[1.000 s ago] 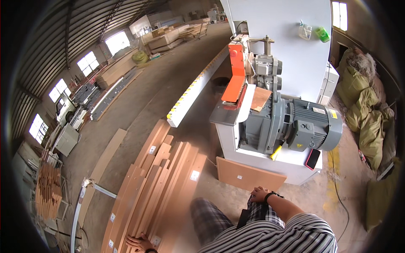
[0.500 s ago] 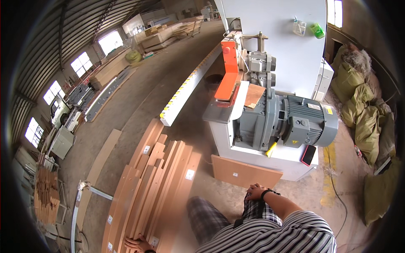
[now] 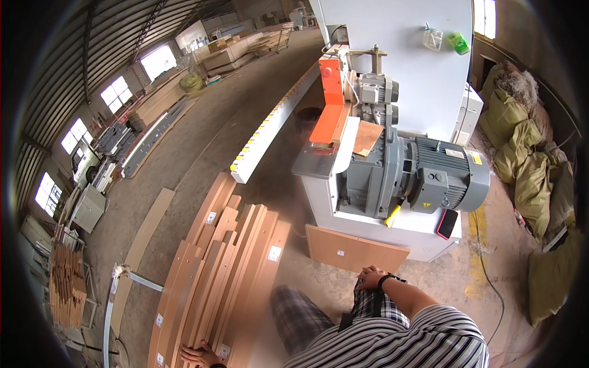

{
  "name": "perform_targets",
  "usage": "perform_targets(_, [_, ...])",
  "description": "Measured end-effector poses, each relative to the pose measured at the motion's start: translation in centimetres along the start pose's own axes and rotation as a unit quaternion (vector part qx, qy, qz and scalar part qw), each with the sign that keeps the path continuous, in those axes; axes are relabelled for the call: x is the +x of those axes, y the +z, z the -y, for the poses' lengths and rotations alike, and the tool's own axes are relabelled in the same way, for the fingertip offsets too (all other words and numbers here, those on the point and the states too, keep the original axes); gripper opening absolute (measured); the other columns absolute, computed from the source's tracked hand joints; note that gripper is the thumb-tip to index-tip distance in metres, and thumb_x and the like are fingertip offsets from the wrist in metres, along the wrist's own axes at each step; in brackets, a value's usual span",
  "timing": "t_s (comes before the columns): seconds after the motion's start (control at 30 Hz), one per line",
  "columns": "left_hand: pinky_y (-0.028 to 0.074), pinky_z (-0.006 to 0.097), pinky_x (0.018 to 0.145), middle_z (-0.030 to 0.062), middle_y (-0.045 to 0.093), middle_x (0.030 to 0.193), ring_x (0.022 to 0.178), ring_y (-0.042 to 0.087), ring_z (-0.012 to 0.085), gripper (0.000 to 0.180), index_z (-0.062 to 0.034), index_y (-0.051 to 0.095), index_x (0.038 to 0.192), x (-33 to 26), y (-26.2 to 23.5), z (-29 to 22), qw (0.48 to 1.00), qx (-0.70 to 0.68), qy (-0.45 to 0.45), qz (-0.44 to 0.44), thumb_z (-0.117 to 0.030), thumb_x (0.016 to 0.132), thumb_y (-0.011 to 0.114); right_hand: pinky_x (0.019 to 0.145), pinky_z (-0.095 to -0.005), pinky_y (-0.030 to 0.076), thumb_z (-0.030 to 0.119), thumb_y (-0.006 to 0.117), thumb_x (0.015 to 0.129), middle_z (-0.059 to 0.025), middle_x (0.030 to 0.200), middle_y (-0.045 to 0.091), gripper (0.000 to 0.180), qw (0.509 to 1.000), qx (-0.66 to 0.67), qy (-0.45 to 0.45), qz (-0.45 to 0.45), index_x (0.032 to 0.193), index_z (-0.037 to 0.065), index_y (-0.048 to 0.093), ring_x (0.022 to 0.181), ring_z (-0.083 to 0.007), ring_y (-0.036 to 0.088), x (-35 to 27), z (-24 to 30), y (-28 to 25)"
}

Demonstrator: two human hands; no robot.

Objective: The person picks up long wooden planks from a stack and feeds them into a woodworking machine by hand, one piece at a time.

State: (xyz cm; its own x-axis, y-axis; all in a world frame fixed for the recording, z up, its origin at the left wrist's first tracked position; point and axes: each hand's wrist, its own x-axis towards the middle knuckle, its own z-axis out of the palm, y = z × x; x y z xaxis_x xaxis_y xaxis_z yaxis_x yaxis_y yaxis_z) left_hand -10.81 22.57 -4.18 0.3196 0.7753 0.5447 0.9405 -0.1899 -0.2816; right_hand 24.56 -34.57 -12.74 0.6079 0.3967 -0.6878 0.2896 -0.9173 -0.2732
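My left hand [image 3: 199,354] lies on a stack of brown wooden boards [image 3: 208,270] at the lower left, fingers spread and holding nothing. The boards are long and narrow, piled side by side, and several carry small white labels. On my bent knee, in checked trousers, rests my right hand [image 3: 370,278], with a dark band at its wrist. Its fingers drape loosely over the knee and grip no object. A separate brown panel [image 3: 356,248] with a white label leans against the base of the machine, just beyond my right hand.
Ahead stands an edge-processing machine with a large grey motor [image 3: 451,175], an orange guard [image 3: 329,122] and a white rail with yellow rollers [image 3: 270,132]. A phone [image 3: 447,224] and a yellow-handled tool [image 3: 393,216] lie on its base. Sacks [image 3: 527,165] line the right wall.
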Motion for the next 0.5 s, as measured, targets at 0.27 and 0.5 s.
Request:
perform_targets(0.27, [0.035,0.051,0.108,0.0153,0.031,0.148,0.139,0.025,0.0370,0.078,-0.0037,0.026,0.146,-0.6,0.7,3.1,0.998,-0.007,0.004,-0.059,-0.060,0.093,0.041,0.103,-0.0501,0.037,0.058,0.058,0.080,-0.0111,0.137,0.049,0.065,0.986,0.037,-0.116,-0.111,0.130,0.017,0.055,0.128,-0.0314,0.042,10.7,-3.6,6.5])
perform_targets(0.5, [0.035,0.051,0.108,0.0137,0.030,0.148,0.139,0.024,0.0362,0.079,-0.0050,0.024,0.146,0.2,-0.9,-0.3,0.999,-0.015,0.013,-0.035,-0.061,0.093,0.039,0.061,-0.0255,0.048,0.026,0.050,0.099,-0.0039,0.067,0.061,0.035,0.797,0.479,-0.199,-0.310,0.079,0.001,0.062,0.063,-0.0097,0.056,2.4,3.3,-15.0])
